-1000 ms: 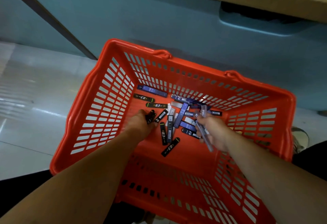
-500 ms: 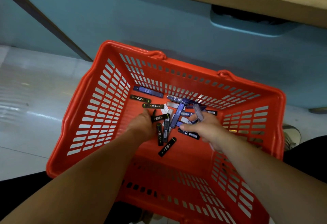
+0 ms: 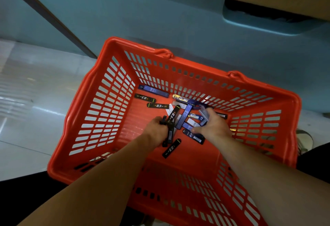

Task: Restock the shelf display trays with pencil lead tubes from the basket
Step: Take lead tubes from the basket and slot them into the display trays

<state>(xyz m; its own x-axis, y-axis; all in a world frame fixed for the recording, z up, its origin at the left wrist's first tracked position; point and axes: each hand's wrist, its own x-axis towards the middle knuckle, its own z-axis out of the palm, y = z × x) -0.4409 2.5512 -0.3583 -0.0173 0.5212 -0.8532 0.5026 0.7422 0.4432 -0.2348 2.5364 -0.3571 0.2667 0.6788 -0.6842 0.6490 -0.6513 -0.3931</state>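
The grey floor (image 3: 26, 100) lies left of the basket (image 3: 196, 158), and a blue cabinet (image 3: 142, 11) stands behind it. The basket is red, and both arms come into it from the near side.

The left hand (image 3: 156, 130) is over the middle of the basket bottom. Its fingers are curled around a few black tubes (image 3: 172, 116), whose long axis goes from near to far and leans a little right. The right hand (image 3: 214, 127), in the right half of the basket, grips a clear tube (image 3: 205, 114) that points to the far wall, a little left.

Between the hands lies a pile (image 3: 185, 116) of blue and white tubes that cross in many directions. One loose tube (image 3: 171, 148), black, lies on the basket bottom just nearer than the left hand and points diagonally far-right. At the far wall a blue tube (image 3: 154, 90) lies along that wall, and a black pair (image 3: 158, 105) beside it lies about the same way.
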